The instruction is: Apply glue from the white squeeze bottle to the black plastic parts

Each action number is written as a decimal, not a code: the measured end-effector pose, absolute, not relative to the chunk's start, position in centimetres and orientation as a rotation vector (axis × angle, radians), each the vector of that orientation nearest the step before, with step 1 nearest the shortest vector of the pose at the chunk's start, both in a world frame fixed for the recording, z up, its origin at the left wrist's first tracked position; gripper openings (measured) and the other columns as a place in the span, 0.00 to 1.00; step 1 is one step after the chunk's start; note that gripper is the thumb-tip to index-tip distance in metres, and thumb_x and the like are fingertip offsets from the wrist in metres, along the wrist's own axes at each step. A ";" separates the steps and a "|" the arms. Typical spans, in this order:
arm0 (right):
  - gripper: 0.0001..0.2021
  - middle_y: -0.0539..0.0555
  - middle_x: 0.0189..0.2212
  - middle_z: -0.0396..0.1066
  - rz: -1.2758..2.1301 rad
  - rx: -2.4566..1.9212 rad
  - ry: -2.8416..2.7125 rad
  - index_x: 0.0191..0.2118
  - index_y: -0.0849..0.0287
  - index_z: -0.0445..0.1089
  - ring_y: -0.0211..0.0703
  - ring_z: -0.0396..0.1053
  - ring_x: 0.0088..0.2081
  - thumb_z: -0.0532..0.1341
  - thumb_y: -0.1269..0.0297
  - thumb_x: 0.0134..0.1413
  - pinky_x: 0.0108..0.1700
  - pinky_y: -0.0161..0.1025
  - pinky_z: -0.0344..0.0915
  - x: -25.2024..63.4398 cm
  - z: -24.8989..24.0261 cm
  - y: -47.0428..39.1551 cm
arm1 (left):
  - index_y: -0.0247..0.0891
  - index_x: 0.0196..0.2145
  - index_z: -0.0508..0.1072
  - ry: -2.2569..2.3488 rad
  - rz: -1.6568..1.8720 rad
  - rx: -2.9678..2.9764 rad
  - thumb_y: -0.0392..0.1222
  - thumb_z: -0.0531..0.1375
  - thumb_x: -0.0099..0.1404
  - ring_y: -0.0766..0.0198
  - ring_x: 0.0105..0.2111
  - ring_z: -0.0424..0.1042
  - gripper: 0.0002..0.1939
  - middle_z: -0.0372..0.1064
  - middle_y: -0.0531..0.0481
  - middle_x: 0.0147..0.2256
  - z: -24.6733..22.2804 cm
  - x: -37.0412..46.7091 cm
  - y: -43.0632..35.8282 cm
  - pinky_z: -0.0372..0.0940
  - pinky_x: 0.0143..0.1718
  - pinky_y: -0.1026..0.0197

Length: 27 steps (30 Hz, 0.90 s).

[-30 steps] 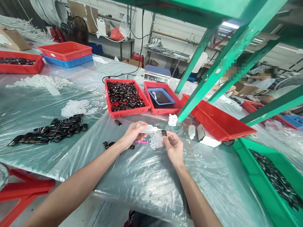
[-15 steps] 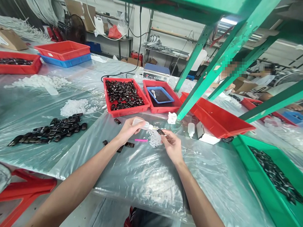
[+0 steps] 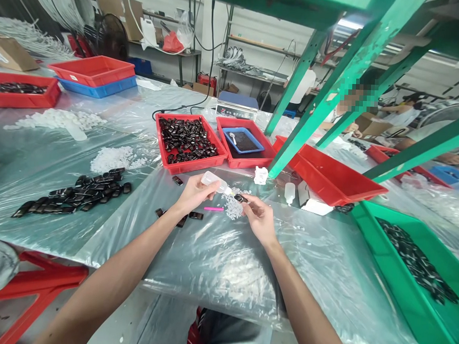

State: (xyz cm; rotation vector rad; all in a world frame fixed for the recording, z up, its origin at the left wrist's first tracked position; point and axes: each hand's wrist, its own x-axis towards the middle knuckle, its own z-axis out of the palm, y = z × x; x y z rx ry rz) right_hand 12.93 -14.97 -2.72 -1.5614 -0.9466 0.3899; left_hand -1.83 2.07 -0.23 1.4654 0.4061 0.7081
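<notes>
My left hand [image 3: 195,193] is closed around a translucent squeeze bottle [image 3: 215,183], tilted with its nozzle down to the right. The nozzle tip is at or very near a small glossy black plastic piece [image 3: 240,198]; I cannot tell whether they touch. That piece is pinched in the fingers of my right hand [image 3: 260,218]. Below them a pile of small white bits [image 3: 232,208] lies on the plastic-covered table [image 3: 211,261]. A pink stick [image 3: 213,209] and a few loose black pieces [image 3: 196,216] lie nearby on the left.
A red tray of black pieces [image 3: 190,166] stands ahead, beside a red tray [image 3: 245,165] holding a blue one. Green posts [image 3: 291,139] rise at the right. A green bin [image 3: 380,262] stands far right, a second bottle [image 3: 289,191] nearer. Black pieces [image 3: 78,197] are heaped left.
The bottle has tipped more steeply, its nozzle now lower and further right by the black piece. The black piece has shifted slightly left in my right hand.
</notes>
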 end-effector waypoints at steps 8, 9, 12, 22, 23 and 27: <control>0.14 0.54 0.33 0.79 0.389 -1.557 -0.935 0.46 0.56 0.79 0.39 0.68 0.24 0.64 0.56 0.58 0.29 0.38 0.66 12.8 -2.6 -14.9 | 0.32 0.33 0.77 0.367 0.729 1.483 0.57 0.68 0.60 0.68 0.19 0.64 0.21 0.67 0.53 0.19 -0.5 -1.8 2.2 0.59 0.19 0.66; 0.14 0.55 0.34 0.79 0.392 -1.550 -0.937 0.46 0.56 0.79 0.39 0.68 0.24 0.64 0.56 0.58 0.30 0.38 0.66 12.8 -2.5 -14.9 | 0.32 0.33 0.77 0.364 0.729 1.474 0.57 0.68 0.60 0.68 0.19 0.64 0.21 0.67 0.53 0.19 -0.5 -1.8 2.2 0.60 0.19 0.66; 0.14 0.54 0.33 0.79 0.394 -1.541 -0.940 0.46 0.57 0.79 0.39 0.68 0.24 0.64 0.56 0.58 0.30 0.38 0.66 12.8 -2.5 -15.0 | 0.32 0.33 0.78 0.365 0.727 1.469 0.57 0.68 0.60 0.68 0.18 0.64 0.22 0.67 0.52 0.19 -0.4 -1.8 2.1 0.60 0.19 0.66; 0.14 0.55 0.34 0.79 0.394 -1.535 -0.929 0.45 0.56 0.80 0.39 0.68 0.24 0.65 0.57 0.57 0.29 0.38 0.65 12.7 -2.5 -15.0 | 0.32 0.31 0.76 0.387 0.707 1.426 0.59 0.70 0.56 0.68 0.17 0.65 0.24 0.67 0.53 0.18 0.5 -2.0 1.9 0.60 0.18 0.65; 0.14 0.55 0.33 0.79 0.397 -1.533 -0.931 0.45 0.56 0.80 0.39 0.68 0.24 0.65 0.57 0.57 0.29 0.38 0.65 12.7 -2.5 -15.0 | 0.32 0.31 0.76 0.386 0.705 1.426 0.59 0.70 0.56 0.68 0.17 0.65 0.23 0.67 0.53 0.18 0.5 -2.0 1.9 0.61 0.18 0.65; 0.14 0.54 0.31 0.79 0.405 -1.531 -0.929 0.45 0.56 0.79 0.40 0.68 0.24 0.65 0.56 0.57 0.29 0.39 0.65 12.8 -2.6 -15.1 | 0.32 0.30 0.76 0.377 0.703 1.437 0.57 0.69 0.58 0.69 0.17 0.65 0.22 0.67 0.53 0.19 0.5 -2.1 1.8 0.61 0.19 0.65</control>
